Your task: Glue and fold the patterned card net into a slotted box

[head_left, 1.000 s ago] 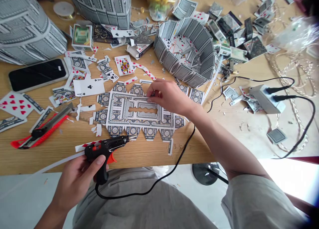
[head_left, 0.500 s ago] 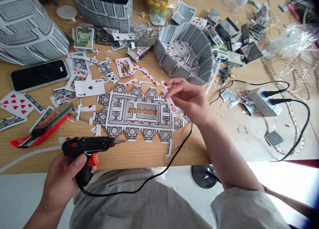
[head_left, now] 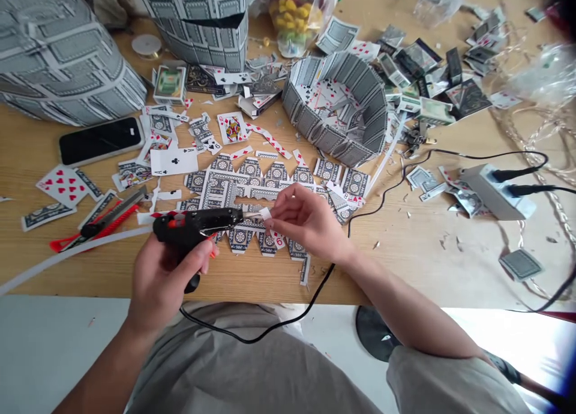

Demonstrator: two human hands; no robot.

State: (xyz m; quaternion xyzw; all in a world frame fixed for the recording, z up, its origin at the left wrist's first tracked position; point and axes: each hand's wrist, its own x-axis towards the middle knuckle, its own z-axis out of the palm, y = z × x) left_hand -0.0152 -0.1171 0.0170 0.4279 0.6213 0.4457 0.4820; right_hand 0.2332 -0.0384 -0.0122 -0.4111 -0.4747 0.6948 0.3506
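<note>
My left hand [head_left: 164, 276] is wrapped round a black glue gun [head_left: 193, 228] with an orange trigger and a long white glue stick trailing from its back. The gun's nozzle points right and meets a small strip cut from a playing card [head_left: 278, 240], with a red 6 on it. My right hand [head_left: 306, 222] pinches that strip between thumb and fingers. Beneath both lies a flat panel of joined playing cards [head_left: 216, 189], with patterned tabs along its edges and a slot in the middle. My right hand hides part of it.
A round card basket [head_left: 335, 138] holding scraps stands behind the panel. At left lie a red utility knife [head_left: 108, 219] and a phone [head_left: 101, 141]. The gun's black cord [head_left: 310, 306] loops across the front edge. A power strip [head_left: 497, 192] sits at right.
My left hand has moved the glue gun right and up, over the panel. My right hand has brought the card strip left and down to the nozzle. The view has shifted slightly.
</note>
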